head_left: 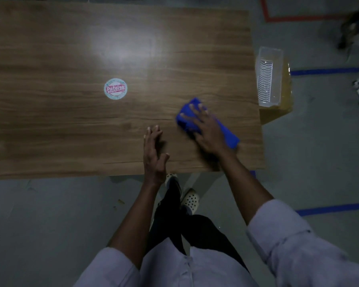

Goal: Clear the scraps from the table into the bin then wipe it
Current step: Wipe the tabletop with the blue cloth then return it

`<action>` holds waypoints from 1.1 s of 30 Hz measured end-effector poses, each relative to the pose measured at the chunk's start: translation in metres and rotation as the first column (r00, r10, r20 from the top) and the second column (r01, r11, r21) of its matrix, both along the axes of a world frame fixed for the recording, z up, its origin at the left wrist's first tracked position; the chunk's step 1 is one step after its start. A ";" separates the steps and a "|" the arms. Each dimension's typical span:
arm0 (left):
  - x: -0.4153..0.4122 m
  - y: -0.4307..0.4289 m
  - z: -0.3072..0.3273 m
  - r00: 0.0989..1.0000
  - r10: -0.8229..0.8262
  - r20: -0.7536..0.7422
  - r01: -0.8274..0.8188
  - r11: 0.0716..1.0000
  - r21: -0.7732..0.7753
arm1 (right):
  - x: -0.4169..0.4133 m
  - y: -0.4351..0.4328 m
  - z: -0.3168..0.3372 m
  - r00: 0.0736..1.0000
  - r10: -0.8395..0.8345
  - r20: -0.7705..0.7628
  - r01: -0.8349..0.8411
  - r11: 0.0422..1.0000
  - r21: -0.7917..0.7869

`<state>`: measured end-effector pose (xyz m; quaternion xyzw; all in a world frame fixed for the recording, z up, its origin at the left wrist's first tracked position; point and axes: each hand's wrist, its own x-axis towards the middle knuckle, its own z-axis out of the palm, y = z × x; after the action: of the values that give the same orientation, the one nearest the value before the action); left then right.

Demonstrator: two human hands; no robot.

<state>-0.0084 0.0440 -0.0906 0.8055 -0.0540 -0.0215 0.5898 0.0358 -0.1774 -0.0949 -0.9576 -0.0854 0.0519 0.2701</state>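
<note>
Right hand (208, 129) pressed flat on blue cloth (229, 134) at table's (50, 131) 4 o'clock, left hand (153, 152) relaxed, fingers straight, clear bin (269, 77) at 3 o'clock

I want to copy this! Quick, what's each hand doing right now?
Left hand: open, holding nothing.
Right hand: open, fingers spread flat, pressing on the blue cloth.

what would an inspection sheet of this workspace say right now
surface: brown wood-grain table, glare patch, no scraps seen
job's things: blue folded cloth on table; clear ribbed plastic bin off its right edge, on yellowish cardboard box
clutter: round printed sticker on table
hands: left hand open, fingers straight; right hand flat on cloth
cables: nothing seen
surroundings: grey floor, blue tape lines, red tape line
</note>
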 end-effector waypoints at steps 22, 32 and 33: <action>0.061 0.067 -0.010 0.976 -0.098 0.195 -0.029 0.826 0.563 | -0.037 0.136 0.009 0.908 -0.419 -0.002 0.404 0.877 -0.259; 0.071 0.084 -0.018 0.967 -0.200 0.159 0.080 0.828 0.556 | -0.054 0.098 0.002 0.975 -0.223 0.005 0.218 0.949 -0.228; 0.070 0.082 -0.018 0.966 -0.199 0.162 0.071 0.815 0.576 | -0.040 0.092 0.002 0.953 -0.302 0.010 0.295 0.925 -0.239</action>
<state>0.0611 0.1264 -0.1082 0.9353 -0.1659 0.0086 0.3124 -0.0040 -0.0853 -0.0928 -0.9841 0.0716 0.0328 0.1594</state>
